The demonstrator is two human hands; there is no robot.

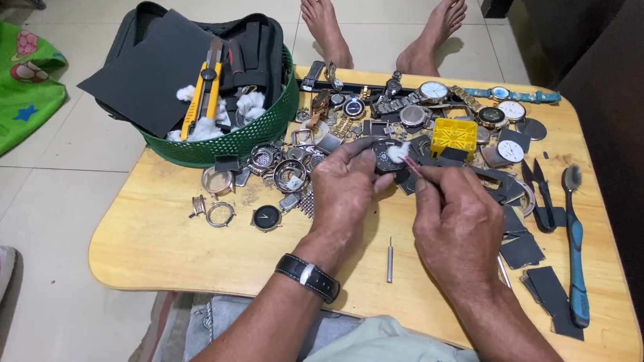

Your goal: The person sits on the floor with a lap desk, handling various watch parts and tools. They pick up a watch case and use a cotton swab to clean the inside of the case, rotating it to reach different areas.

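A round dark watch case (pixel 382 157) sits pinched in the left hand (pixel 344 191) above a low wooden table (pixel 173 253), while the right hand (pixel 455 225) grips a thin red-tipped stick (pixel 411 166) pressing white cotton (pixel 397 152) against it. Cleaning looks midway; scattered watch parts (pixel 291 174) and a green basket (pixel 251 139) wait untouched.

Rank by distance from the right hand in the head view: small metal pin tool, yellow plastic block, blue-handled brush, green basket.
1. small metal pin tool, just left of the right hand, on the table.
2. yellow plastic block, up behind the hand.
3. blue-handled brush, near the table's right edge.
4. green basket, far left corner.
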